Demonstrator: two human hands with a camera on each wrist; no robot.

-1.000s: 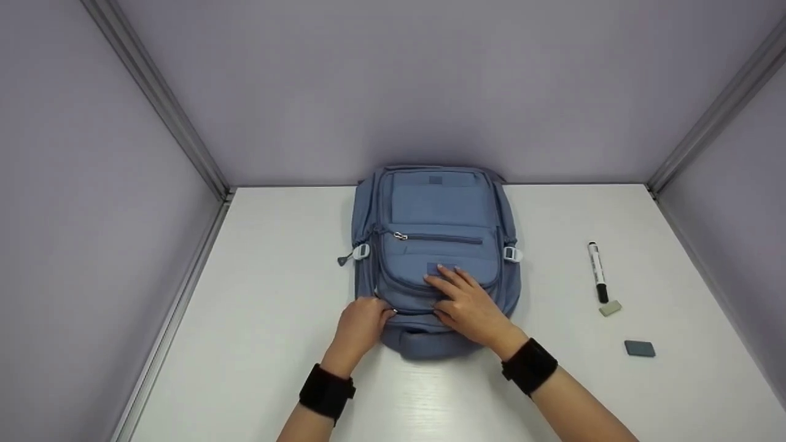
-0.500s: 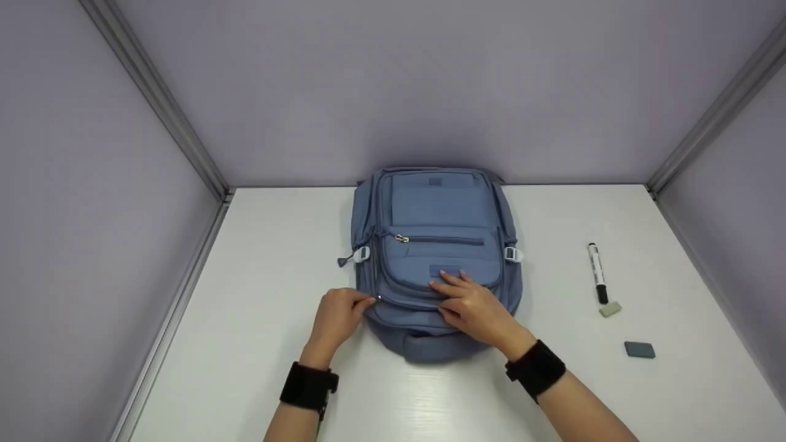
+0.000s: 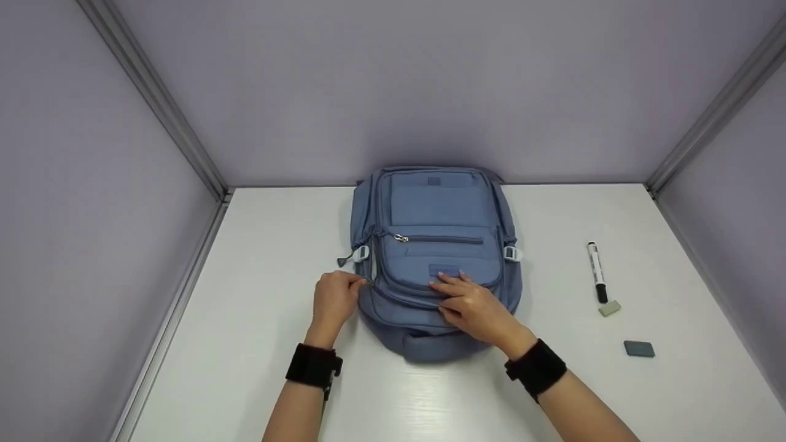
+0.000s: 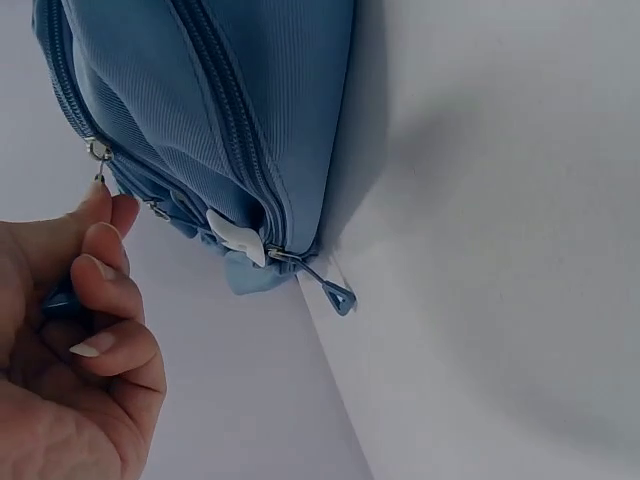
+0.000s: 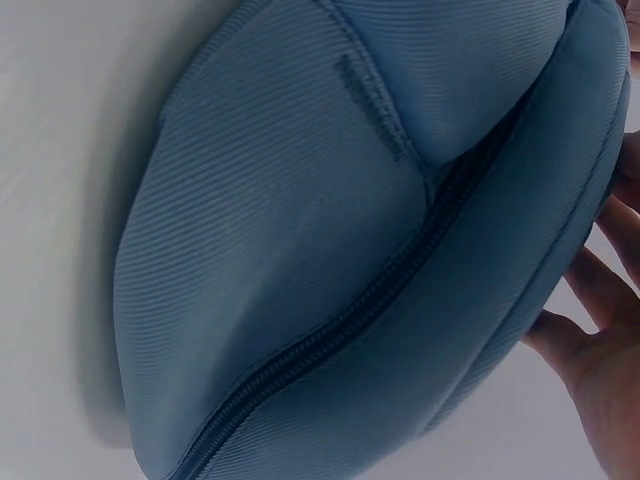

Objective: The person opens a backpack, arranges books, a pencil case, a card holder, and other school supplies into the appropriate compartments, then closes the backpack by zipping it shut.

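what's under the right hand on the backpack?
The right hand rests flat on the blue backpack, over its lower front pocket, just below a small patch. The fabric and zipper stretch beneath the palm are covered. The pocket's inside cannot be seen.

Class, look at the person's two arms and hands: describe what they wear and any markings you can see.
Both forearms are bare, with no sleeves in view. The left wrist band and the right wrist band are broad, black and plain, with no visible markings. The left hand and right hand wear no gloves; no rings are visible.
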